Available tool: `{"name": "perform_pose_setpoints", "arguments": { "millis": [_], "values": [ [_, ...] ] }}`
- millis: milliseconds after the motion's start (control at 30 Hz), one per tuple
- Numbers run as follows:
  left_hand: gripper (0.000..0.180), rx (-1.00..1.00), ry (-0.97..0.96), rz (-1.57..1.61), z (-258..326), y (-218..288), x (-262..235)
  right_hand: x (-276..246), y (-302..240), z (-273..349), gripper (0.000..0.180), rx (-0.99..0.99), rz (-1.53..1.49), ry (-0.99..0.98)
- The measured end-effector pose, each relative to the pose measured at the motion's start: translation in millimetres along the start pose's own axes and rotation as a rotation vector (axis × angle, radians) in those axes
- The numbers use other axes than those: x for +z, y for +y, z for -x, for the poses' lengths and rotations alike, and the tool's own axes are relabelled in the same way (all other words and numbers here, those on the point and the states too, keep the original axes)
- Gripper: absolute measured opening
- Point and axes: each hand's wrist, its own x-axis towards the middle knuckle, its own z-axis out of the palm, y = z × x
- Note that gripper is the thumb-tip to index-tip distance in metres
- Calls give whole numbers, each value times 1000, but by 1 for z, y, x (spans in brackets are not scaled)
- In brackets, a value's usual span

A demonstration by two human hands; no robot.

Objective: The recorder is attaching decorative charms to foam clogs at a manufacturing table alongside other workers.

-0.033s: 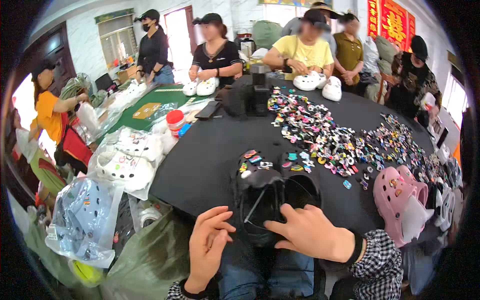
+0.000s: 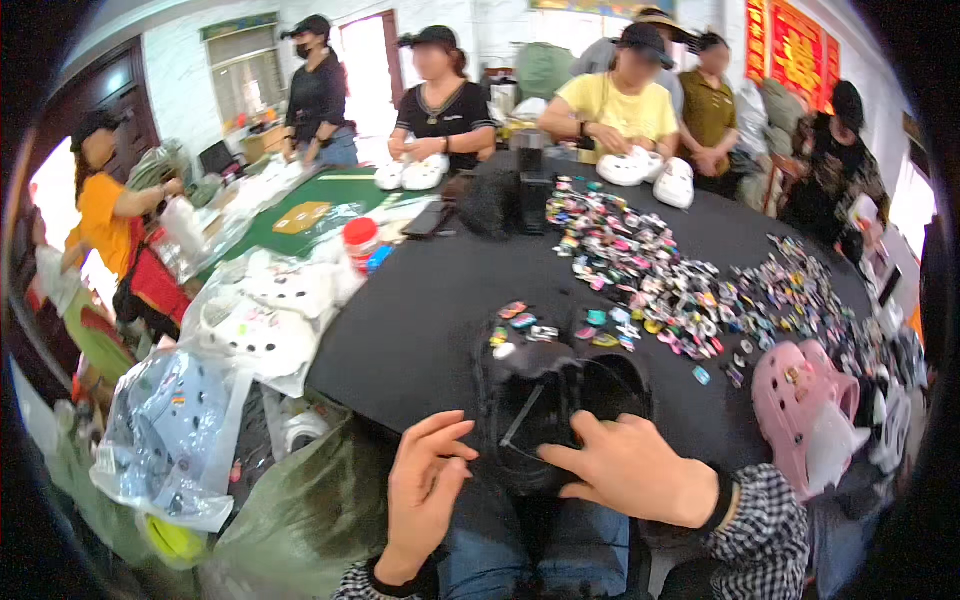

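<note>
A pair of black clogs sits at the table's near edge in front of me, the left clog (image 2: 545,360) and the right clog (image 2: 620,385), with colourful charms (image 2: 520,322) on the toes. A thin pale strip (image 2: 522,415) lies slanted in the left clog's opening. My right hand (image 2: 645,470) is over the heels, its index finger stretched toward the strip's lower end; whether it touches is unclear. Thumb and index are apart, with nothing visible between them. My left hand (image 2: 428,490) hovers left of the left clog, fingers spread and holding nothing.
Loose charms (image 2: 640,250) are heaped across the black table (image 2: 420,310). Pink clogs (image 2: 800,415) stand at right. Bagged white clogs (image 2: 255,330), a bagged blue clog (image 2: 170,410) and a red-lidded jar (image 2: 361,240) are at left. Several people work around the tables, one handling white clogs (image 2: 630,167).
The view has shifted slightly, so most things appear a little farther right. Both hands keep nearly the same pose by the black clogs.
</note>
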Motion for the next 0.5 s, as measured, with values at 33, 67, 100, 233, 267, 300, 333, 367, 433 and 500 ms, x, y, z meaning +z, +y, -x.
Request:
{"name": "perform_pose_setpoints", "arguments": {
  "millis": [33,67,100,233,267,300,333,367,433,500],
  "values": [
    [36,-22,-4,-28,1,-3,-1,1,0,-1,41,-10,3,10],
    [37,-38,-21,-41,-1,-8,2,3,1,3,39,15,1,9],
    [41,-16,-52,-20,-1,-22,3,2,0,5,39,51,-2,-11],
    [50,-87,-85,40,1,-45,17,0,-1,12,30,62,40,110],
    [51,-100,-93,40,3,-45,18,0,1,13,30,43,44,104],
    [52,-117,-111,56,5,-49,20,0,4,13,30,52,-8,107],
    [52,-111,-133,39,6,-48,20,0,6,14,30,68,-59,111],
    [52,-85,-129,59,8,-50,23,-1,7,16,34,91,-75,84],
    [55,-23,-109,101,10,-51,31,-9,4,17,36,111,-68,45],
    [56,-12,-99,91,11,-50,35,-18,-7,19,45,191,-37,-37]
  ]
}}
